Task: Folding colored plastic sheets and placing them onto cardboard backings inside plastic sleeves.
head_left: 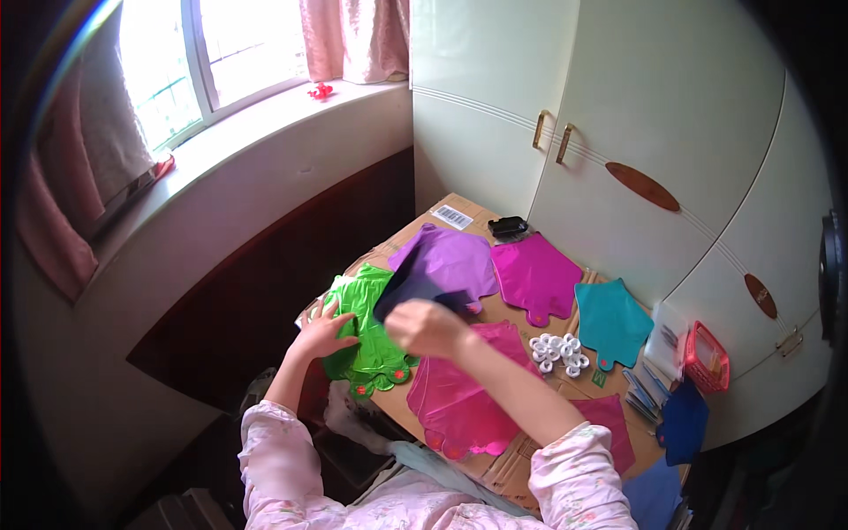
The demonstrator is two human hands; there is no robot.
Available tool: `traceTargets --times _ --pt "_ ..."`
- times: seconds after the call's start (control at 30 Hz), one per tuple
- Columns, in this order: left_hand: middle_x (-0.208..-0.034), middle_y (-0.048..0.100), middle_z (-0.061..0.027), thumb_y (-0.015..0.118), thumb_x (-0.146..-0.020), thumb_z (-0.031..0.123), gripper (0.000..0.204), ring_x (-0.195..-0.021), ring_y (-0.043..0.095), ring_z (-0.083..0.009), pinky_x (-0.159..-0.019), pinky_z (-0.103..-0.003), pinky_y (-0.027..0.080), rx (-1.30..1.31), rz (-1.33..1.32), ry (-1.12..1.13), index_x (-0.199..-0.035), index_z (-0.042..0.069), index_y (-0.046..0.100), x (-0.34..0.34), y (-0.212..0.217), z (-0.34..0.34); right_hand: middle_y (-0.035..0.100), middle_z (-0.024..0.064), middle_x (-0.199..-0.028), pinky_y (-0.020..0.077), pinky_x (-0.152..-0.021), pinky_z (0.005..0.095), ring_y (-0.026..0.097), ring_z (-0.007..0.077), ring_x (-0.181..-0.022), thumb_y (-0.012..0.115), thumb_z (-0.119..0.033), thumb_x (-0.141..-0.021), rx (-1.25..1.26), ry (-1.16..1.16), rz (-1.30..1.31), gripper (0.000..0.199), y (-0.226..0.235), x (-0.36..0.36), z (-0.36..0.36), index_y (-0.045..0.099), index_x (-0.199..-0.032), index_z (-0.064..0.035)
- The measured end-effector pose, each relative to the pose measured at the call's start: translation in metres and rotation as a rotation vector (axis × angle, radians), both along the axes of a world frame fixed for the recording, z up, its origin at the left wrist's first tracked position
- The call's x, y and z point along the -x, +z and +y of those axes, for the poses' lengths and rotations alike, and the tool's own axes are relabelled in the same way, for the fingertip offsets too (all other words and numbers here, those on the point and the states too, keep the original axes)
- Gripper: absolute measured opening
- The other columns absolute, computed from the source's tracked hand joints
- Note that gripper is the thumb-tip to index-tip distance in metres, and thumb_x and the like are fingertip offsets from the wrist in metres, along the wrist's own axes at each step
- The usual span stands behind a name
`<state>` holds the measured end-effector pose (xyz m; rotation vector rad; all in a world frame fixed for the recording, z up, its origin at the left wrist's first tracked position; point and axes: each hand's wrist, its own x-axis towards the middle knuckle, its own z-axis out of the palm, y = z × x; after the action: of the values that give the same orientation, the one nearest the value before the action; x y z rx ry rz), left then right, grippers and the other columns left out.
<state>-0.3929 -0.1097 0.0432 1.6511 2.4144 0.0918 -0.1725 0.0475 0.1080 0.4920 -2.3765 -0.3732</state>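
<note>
My left hand point(322, 334) lies with fingers spread on a pile of shiny green uninflated foil balloons point(375, 331) at the left of the cardboard-covered table. My right hand point(426, 327) is closed and slightly blurred, gripping the lower edge of a dark navy foil balloon point(411, 287). That dark balloon is lifted and tilted over a flat purple foil balloon point(455, 261). Below my right forearm lies a pile of pink foil balloons point(468, 393). How the fingers pinch the dark balloon is hidden.
Farther right lie a magenta balloon point(537, 276), a teal balloon point(614, 320) and a blue balloon point(684, 422). White rings point(558, 352) are heaped mid-table. A red basket point(707, 358) stands at the right edge; a black object point(508, 227) sits at the back beside the cabinet point(495, 150).
</note>
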Motion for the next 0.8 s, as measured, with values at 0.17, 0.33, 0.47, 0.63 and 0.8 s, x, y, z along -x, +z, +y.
traceTargets --times 0.17,0.33,0.47,0.63,0.8 --pt "-0.144 0.04 -0.0166 0.065 -0.083 0.027 0.054 -0.135 0.034 -0.0328 -0.11 -0.047 0.028 -0.192 -0.112 -0.03 -0.131 0.008 0.051 0.022 -0.05 -0.008 0.052 -0.0012 -0.076 0.0471 -0.073 0.0255 0.056 0.0133 -0.077 0.058 -0.018 -0.069 -0.014 0.065 -0.088 0.008 -0.086 0.03 -0.042 0.06 -0.063 -0.0131" --pt "-0.118 0.059 -0.0099 0.071 -0.078 0.021 0.047 -0.11 0.054 -0.0234 -0.095 -0.034 0.042 -0.464 -0.318 -0.022 -0.121 0.007 0.056 0.053 -0.102 -0.01 0.054 -0.0012 -0.082 0.0489 -0.075 0.0239 0.059 0.0123 -0.084 0.057 -0.018 -0.072 0.085 0.087 -0.271 0.008 -0.112 0.035 -0.05 0.061 -0.068 -0.0135" --pt "-0.116 0.06 -0.0101 0.07 -0.079 0.022 0.046 -0.109 0.055 -0.0232 -0.095 -0.034 0.042 -0.351 -0.345 0.029 -0.121 0.006 0.057 0.051 -0.102 -0.003 0.055 -0.0018 -0.082 0.0502 -0.071 0.0249 0.06 0.0119 -0.081 0.056 -0.018 -0.074 -0.003 0.048 -0.297 0.008 -0.113 0.033 -0.049 0.062 -0.071 -0.0137" --pt "-0.117 0.06 -0.0133 0.066 -0.082 0.015 0.036 -0.108 0.056 -0.0227 -0.092 -0.035 0.045 -0.504 -0.412 -0.012 -0.115 0.002 0.06 0.03 -0.06 -0.008 0.058 0.0003 -0.078 0.0524 -0.061 0.029 0.064 0.0151 -0.072 0.056 -0.016 -0.076 0.173 -0.03 -0.28 0.009 -0.12 0.033 -0.055 0.064 -0.072 -0.0129" --pt "-0.102 0.064 -0.0156 0.066 -0.077 0.008 0.032 -0.098 0.06 -0.0311 -0.091 -0.037 0.045 -0.814 -0.256 0.059 -0.108 0.003 0.062 0.007 -0.032 -0.027 0.065 0.0047 -0.087 0.0531 -0.063 0.0348 0.066 0.0246 -0.075 0.062 -0.014 -0.079 0.787 -0.082 -0.32 0.007 -0.114 0.032 -0.055 0.066 -0.079 -0.0076"
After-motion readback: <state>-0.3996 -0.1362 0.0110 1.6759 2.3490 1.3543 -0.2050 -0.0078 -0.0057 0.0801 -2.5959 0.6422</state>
